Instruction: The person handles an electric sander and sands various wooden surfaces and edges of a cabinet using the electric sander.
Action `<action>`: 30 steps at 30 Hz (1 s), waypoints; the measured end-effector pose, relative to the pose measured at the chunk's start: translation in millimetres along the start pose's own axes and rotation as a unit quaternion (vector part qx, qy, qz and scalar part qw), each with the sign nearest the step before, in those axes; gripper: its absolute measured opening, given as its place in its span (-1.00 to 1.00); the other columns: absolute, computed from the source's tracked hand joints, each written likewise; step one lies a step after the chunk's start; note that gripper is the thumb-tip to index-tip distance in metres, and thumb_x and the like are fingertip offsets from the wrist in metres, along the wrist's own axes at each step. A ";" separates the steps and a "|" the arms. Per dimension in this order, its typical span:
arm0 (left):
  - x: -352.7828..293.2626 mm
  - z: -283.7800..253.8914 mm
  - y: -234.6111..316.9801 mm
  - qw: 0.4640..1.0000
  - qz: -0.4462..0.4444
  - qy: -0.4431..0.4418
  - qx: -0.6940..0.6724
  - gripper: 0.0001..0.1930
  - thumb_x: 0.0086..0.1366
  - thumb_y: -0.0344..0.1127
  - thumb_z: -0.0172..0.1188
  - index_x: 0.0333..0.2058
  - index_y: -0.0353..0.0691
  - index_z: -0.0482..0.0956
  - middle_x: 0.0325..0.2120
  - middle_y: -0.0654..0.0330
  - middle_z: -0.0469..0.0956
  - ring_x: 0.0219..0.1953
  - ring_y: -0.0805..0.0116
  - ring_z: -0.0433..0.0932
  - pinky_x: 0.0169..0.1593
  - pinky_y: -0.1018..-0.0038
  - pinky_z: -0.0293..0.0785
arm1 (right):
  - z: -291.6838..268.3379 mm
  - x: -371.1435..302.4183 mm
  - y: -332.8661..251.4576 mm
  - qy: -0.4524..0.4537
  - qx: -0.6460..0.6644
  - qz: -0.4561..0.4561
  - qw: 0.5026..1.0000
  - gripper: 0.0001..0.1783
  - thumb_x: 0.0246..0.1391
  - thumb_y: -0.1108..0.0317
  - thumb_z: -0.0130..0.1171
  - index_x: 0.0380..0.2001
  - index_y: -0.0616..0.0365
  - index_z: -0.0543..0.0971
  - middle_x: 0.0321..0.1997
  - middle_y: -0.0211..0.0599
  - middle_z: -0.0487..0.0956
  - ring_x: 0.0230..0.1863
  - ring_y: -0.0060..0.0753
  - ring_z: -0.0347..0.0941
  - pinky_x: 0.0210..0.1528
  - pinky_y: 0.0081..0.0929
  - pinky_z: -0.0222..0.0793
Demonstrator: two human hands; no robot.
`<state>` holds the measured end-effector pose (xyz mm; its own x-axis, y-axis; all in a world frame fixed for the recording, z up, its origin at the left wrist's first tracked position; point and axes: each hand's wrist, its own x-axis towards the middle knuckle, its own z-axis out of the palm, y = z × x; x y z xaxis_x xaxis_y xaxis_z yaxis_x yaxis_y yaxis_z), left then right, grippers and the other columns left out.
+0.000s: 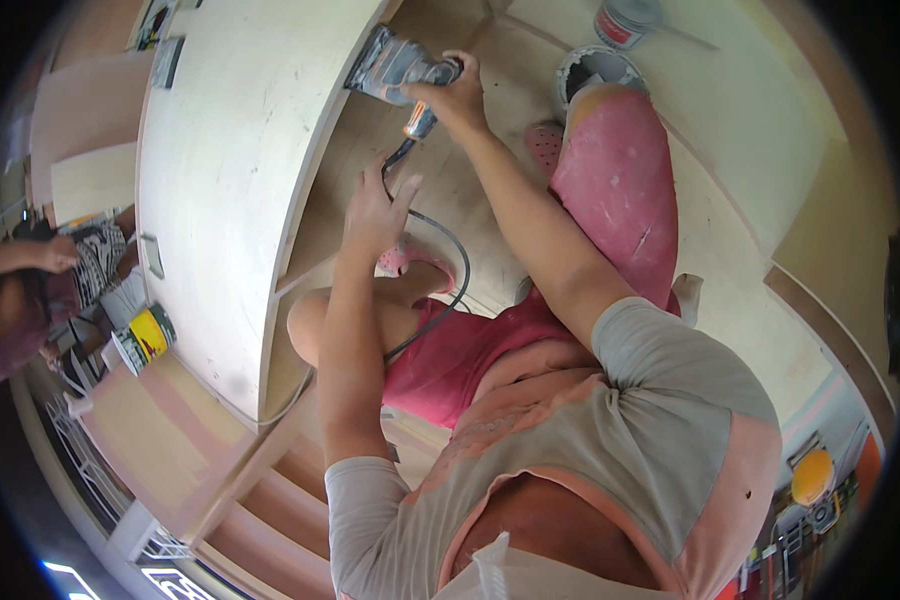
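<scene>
My right hand (457,98) is wrapped round the body of a grey electric sander (395,68) with orange trim. The sander's flat pad lies against the edge of a pale wooden panel (230,180) on the left. From its rear end a black cord (460,255) loops down past my knee. Below the sander my left hand (374,212) is raised with fingers and thumb apart, close beside the cord. Whether it touches the cord I cannot tell.
A dusty bucket (598,68) stands beyond my right knee, near a grey tin (627,20). Left of the panel, another person (50,275) is by a yellow-and-green tub (145,338). Wooden shelving (280,500) is at lower left. A yellow round object (813,476) and tools are at lower right.
</scene>
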<state>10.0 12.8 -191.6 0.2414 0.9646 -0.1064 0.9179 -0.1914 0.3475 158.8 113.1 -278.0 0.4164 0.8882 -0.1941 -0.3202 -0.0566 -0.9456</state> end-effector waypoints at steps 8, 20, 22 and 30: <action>-9.4 -13.0 1.1 0.987 -0.084 -0.108 -0.086 -0.26 0.20 0.09 0.11 0.19 -0.29 0.14 -0.13 -0.23 0.45 -0.41 0.10 0.58 -0.18 0.29 0.46 | -23.0 61.3 -26.8 0.011 -0.027 -0.015 0.999 -0.08 -0.62 0.26 0.51 -0.05 0.30 0.33 -0.14 -0.01 0.49 -0.10 -0.18 0.47 -0.08 -0.41 0.42; -13.4 -13.3 -13.1 0.985 -0.090 -0.134 -0.053 -0.28 0.24 0.07 0.08 0.19 -0.32 0.11 -0.29 -0.09 0.57 -0.26 0.04 0.58 -0.16 0.29 0.46 | -22.7 41.0 -27.0 -0.020 -0.049 0.021 0.998 -0.13 -0.63 0.24 0.50 -0.11 0.23 0.35 -0.15 -0.11 0.47 -0.10 -0.21 0.45 -0.06 -0.39 0.40; -12.8 -12.3 -10.7 0.985 -0.087 -0.136 -0.054 -0.28 0.24 0.07 0.08 0.19 -0.32 0.11 -0.31 -0.07 0.58 -0.25 0.04 0.59 -0.16 0.30 0.46 | -23.0 42.0 -27.4 -0.019 -0.053 0.016 0.998 -0.13 -0.61 0.26 0.50 -0.10 0.22 0.33 -0.17 -0.14 0.47 -0.13 -0.26 0.46 -0.10 -0.42 0.41; -10.5 -17.6 -14.7 0.978 -0.102 -0.172 -0.053 -0.28 0.24 0.08 0.07 0.17 -0.36 0.11 -0.33 -0.07 0.59 -0.25 0.04 0.59 -0.15 0.31 0.47 | -15.6 31.4 -14.4 -0.056 -0.067 -0.014 0.996 -0.13 -0.65 0.22 0.50 -0.12 0.23 0.35 -0.14 -0.08 0.45 -0.07 -0.24 0.41 -0.03 -0.37 0.36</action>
<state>-11.6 8.6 -179.2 0.1653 0.8595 -0.4837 0.9246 0.0356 0.3793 189.8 134.7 -274.6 0.3247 0.9349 -0.1432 -0.1899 -0.0839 -0.9782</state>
